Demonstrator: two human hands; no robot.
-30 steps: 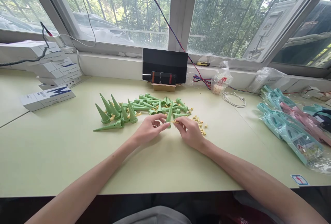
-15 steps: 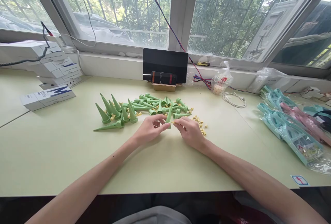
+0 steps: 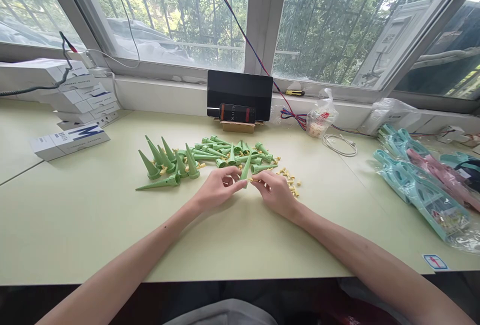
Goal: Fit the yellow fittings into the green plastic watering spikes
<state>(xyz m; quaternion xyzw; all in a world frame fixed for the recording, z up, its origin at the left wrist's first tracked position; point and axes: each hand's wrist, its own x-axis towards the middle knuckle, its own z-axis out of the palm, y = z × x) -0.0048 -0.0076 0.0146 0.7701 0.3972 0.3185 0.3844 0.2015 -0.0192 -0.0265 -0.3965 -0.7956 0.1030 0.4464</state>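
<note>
Green cone tilted more; L hand, R hand unmoved

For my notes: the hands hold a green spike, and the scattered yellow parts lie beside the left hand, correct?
Not quite: the head view shows the scattered yellow parts beside the right hand, not the left hand; the hands do hold a green spike.

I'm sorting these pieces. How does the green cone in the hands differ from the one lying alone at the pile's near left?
The held cone is off the table, tip up and away; the lone cone lies flat on it, tip pointing left. The left hand pinches the held cone, with the right hand holding a small yellow piece at its wide end; nothing touches the lone cone. Both are green, tapered.
</note>
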